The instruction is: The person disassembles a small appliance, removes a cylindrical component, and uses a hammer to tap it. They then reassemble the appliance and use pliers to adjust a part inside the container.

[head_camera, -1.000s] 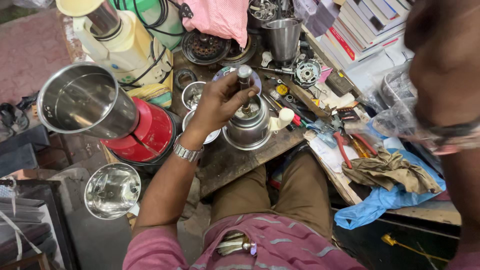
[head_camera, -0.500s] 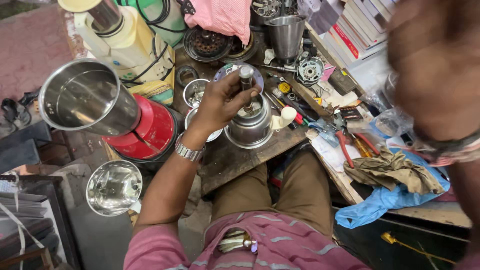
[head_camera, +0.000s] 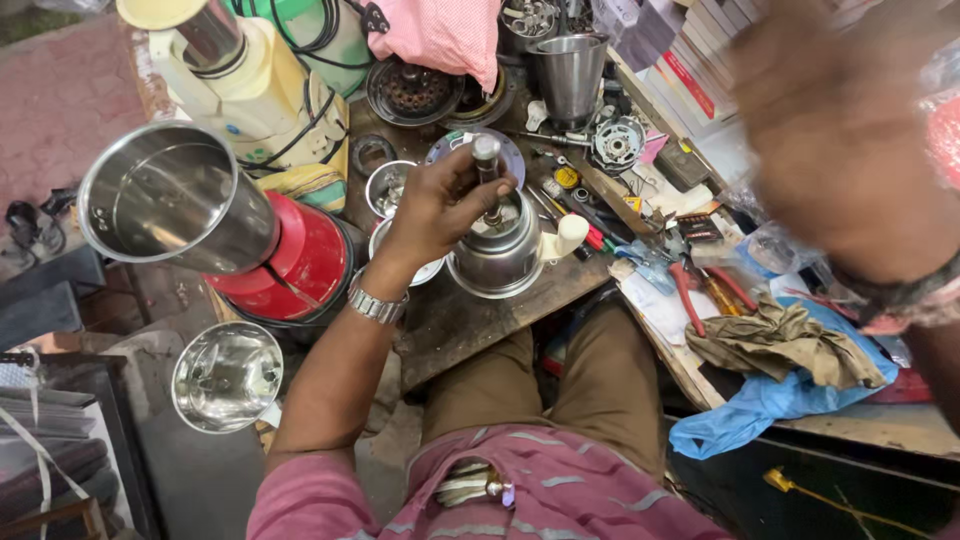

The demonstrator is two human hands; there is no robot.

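Looking down at a seriously packed repair bench, the left hand is gripping a metal-handled tool that's standing upright inside a small steel mixer jar. The fingers are curling tight around the tool's shaft just below its top, so they're closed on it, with the jar sitting right under the hand and touching the tool's lower end. The jar's cream handle is pointing off to the right.

Room to move is pretty slim. The jar is sitting near the front edge of the bench, with the person's knees just below that edge. Just left of the hand there are two small steel bowls, and further left a big steel jar is leaning on a red mixer base. Behind the hand a round metal plate is lying flat, then a dark toothed disc and a steel tumbler. To the right, screwdrivers and red-handled pliers are crowding the surface, plus a crumpled brown rag on a blue plastic bag.

The right hand is up close to the camera and blurry, well apart from the jar; can't tell whether its fingers are open or holding anything.
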